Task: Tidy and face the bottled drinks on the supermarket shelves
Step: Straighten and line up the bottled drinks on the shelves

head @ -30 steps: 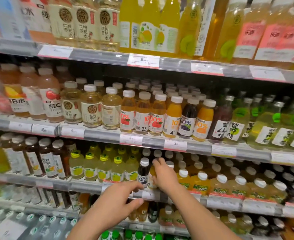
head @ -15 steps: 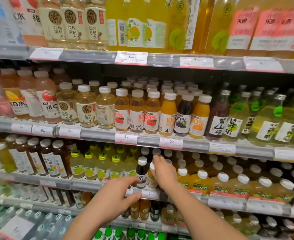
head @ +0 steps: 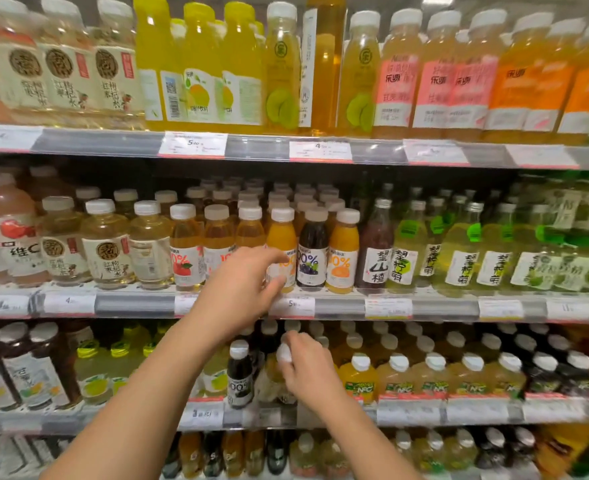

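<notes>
Head view: an orange juice bottle (head: 281,247) on the middle shelf (head: 133,303) is reached by the left hand (head: 242,289), fingers loosely spread around its label, probably to turn it forward. Below, a pale bottle (head: 275,374) is pinched at its white cap (head: 284,353) by the right hand (head: 308,370), just right of a dark 100% bottle (head: 239,374), likely to align it.

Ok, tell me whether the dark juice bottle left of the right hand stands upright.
Upright. The dark juice bottle stands on the shelf edge, white cap on top, its 100% label level and facing out, beside the right hand.
</notes>
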The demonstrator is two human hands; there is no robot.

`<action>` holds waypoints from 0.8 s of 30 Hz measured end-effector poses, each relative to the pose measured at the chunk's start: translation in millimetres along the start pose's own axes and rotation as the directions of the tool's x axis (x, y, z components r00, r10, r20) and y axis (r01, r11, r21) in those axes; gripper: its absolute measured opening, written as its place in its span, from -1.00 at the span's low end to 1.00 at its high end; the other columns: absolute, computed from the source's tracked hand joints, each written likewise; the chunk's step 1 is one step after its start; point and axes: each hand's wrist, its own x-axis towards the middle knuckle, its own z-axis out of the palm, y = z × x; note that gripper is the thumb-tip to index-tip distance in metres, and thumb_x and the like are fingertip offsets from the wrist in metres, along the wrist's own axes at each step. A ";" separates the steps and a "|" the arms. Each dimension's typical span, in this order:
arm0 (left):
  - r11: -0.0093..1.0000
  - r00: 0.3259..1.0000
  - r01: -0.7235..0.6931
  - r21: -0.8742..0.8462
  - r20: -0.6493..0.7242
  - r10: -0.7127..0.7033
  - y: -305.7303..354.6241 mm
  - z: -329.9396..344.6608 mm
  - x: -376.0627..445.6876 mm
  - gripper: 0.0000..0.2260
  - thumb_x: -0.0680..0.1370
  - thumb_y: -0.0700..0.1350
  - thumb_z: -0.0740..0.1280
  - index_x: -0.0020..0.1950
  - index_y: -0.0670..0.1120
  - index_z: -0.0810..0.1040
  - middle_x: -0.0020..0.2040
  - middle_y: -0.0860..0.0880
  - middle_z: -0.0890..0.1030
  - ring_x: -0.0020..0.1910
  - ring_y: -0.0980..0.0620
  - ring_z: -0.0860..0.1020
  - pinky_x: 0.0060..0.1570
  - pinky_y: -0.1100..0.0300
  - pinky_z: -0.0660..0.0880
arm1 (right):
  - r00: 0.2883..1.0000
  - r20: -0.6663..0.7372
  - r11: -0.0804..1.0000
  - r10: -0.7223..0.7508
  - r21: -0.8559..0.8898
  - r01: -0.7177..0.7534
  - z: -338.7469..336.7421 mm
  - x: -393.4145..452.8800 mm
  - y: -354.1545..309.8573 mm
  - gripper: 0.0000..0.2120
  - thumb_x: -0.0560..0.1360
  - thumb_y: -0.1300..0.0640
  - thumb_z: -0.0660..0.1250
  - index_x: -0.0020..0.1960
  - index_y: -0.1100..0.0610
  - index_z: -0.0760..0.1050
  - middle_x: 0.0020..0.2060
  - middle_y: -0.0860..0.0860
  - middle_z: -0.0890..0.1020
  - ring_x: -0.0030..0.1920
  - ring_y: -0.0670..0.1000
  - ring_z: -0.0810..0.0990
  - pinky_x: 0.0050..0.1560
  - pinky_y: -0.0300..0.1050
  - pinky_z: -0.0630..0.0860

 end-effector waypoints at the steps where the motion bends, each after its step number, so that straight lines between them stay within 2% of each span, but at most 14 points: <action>1: 1.000 0.999 -0.009 0.006 -0.049 0.009 4.0 -1.3 11.5 -0.67 0.62 0.00 0.34 0.39 0.06 0.50 0.32 0.09 0.57 0.34 0.06 0.45 0.33 0.11 0.39 | 1.000 -0.023 0.999 0.018 0.037 -0.017 -9.4 -4.1 2.0 -0.69 0.60 0.08 0.28 0.33 0.03 0.41 0.15 0.02 0.54 0.15 0.13 0.57 0.01 0.01 0.42; 5: 0.997 0.989 -0.027 0.076 -0.144 0.038 15.6 -0.6 53.7 -0.60 0.61 -0.04 0.33 0.45 0.04 0.44 0.41 0.02 0.51 0.44 -0.03 0.38 0.43 0.01 0.34 | 0.992 -0.110 0.982 0.061 0.182 -0.040 -41.0 -28.8 11.4 -0.69 0.60 0.06 0.30 0.34 -0.04 0.43 0.12 -0.07 0.52 0.14 -0.01 0.53 0.12 -0.09 0.44; 8: 0.987 0.998 -0.013 0.157 -0.053 0.021 25.5 5.2 74.6 -0.53 0.62 0.01 0.31 0.53 0.01 0.34 0.51 -0.04 0.40 0.54 -0.11 0.24 0.51 -0.09 0.27 | 0.982 -0.160 0.969 0.096 0.242 -0.056 -60.5 -46.7 21.3 -0.75 0.61 0.03 0.29 0.27 -0.10 0.45 0.06 -0.15 0.51 0.01 -0.13 0.50 0.05 -0.14 0.44; 10: 0.973 1.000 0.008 0.229 0.011 -0.011 32.0 9.8 85.2 -0.54 0.63 0.06 0.30 0.50 -0.02 0.35 0.54 -0.09 0.35 0.58 -0.17 0.18 0.53 -0.17 0.21 | 0.975 -0.196 0.960 0.109 0.275 -0.052 -72.6 -57.1 28.1 -0.76 0.60 0.00 0.30 0.26 -0.14 0.45 0.05 -0.20 0.52 -0.04 -0.15 0.54 0.06 -0.14 0.49; 13: 0.956 0.994 0.043 0.289 0.081 -0.069 39.0 12.6 101.8 -0.64 0.63 0.10 0.28 0.35 -0.06 0.49 0.54 -0.13 0.35 0.58 -0.22 0.17 0.55 -0.25 0.12 | 0.950 -0.267 0.938 0.162 0.341 -0.064 -90.0 -70.4 34.3 -0.73 0.61 0.01 0.34 0.29 -0.16 0.46 0.11 -0.23 0.54 0.00 -0.25 0.54 -0.02 -0.39 0.44; 18: 0.964 0.986 0.042 0.263 0.147 -0.083 44.1 13.2 117.5 -0.65 0.65 0.07 0.25 0.38 -0.04 0.49 0.45 -0.15 0.47 0.56 -0.25 0.19 0.55 -0.31 -0.01 | 0.907 -0.350 0.913 0.235 0.399 -0.083 -104.6 -89.2 44.5 -0.69 0.60 0.01 0.37 0.23 -0.32 0.40 0.08 -0.27 0.55 -0.01 -0.20 0.55 -0.03 -0.31 0.49; 21: 0.968 0.990 0.055 0.244 0.112 -0.085 46.1 17.0 115.9 -0.67 0.63 0.07 0.29 0.36 -0.02 0.51 0.43 -0.14 0.49 0.55 -0.24 0.22 0.55 -0.28 0.00 | 0.887 -0.374 0.902 0.269 0.422 -0.096 -107.7 -97.5 52.0 -0.68 0.59 0.01 0.39 0.22 -0.33 0.41 0.06 -0.27 0.55 -0.08 -0.13 0.56 -0.06 -0.23 0.52; 24: 0.969 0.996 0.040 0.242 0.067 -0.057 46.8 21.4 111.7 -0.65 0.61 0.06 0.34 0.37 -0.01 0.48 0.43 -0.12 0.49 0.54 -0.23 0.26 0.55 -0.27 0.04 | 0.879 -0.383 0.899 0.283 0.426 -0.104 -110.9 -103.2 55.9 -0.68 0.59 0.04 0.39 0.26 -0.27 0.45 0.05 -0.26 0.54 -0.11 -0.10 0.55 -0.11 -0.31 0.47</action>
